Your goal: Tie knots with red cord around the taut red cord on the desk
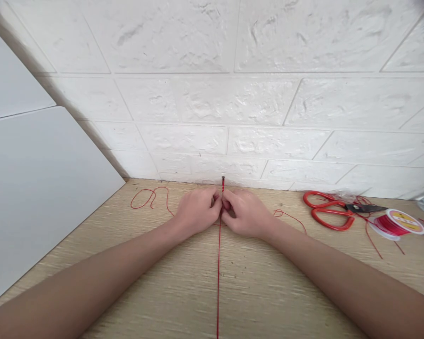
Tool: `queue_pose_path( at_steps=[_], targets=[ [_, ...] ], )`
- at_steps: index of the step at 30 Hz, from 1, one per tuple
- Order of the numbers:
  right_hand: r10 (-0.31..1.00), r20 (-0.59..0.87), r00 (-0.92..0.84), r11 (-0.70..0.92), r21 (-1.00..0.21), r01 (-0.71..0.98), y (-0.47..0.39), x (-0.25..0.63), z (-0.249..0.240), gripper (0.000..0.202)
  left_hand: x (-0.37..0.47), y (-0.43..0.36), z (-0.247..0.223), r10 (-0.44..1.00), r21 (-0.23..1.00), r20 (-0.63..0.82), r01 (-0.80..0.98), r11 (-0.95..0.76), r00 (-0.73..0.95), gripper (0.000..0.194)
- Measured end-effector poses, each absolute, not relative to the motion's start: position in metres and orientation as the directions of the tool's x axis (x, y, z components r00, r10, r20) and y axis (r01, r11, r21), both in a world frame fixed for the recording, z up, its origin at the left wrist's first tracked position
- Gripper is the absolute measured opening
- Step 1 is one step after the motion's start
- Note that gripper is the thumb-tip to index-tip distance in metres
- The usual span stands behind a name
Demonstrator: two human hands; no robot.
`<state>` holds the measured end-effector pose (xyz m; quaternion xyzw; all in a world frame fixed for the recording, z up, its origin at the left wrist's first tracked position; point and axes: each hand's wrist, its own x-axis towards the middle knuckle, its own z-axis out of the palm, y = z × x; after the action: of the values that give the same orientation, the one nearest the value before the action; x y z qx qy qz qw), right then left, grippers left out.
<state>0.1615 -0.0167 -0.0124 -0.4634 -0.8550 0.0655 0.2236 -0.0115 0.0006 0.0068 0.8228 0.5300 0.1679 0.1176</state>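
A red cord (218, 273) runs taut from the bottom edge of the view up between my hands. Its far end, thicker and knotted, is fixed to a small dark nail (223, 178) at the foot of the wall. My left hand (199, 210) is closed in a pinch on the red cord just below the knotted part. Close against it on the right, my right hand (246, 213) pinches the cord too. Loose cord tails lie on the table to the left and right of the hands. The exact grip between the fingertips is partly hidden.
Orange-handled scissors (334, 226) lie at the right, beside a spool of red cord (397, 223) with cord scraps around it. A white brick-pattern wall (212, 99) closes off the back of the wooden table (162, 292). White panels (45, 188) stand at the left.
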Motion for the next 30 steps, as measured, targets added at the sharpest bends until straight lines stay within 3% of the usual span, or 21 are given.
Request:
queue_pose_path(
  at_steps=[30],
  targets=[
    [0.843,0.282,-0.459,0.531,-0.300,0.792,-0.0176,0.1629,-0.0108,0.006,-0.0105,0.0003,0.0082,0.923,0.302,0.125,0.872,-0.384,0.363,0.025]
  ],
)
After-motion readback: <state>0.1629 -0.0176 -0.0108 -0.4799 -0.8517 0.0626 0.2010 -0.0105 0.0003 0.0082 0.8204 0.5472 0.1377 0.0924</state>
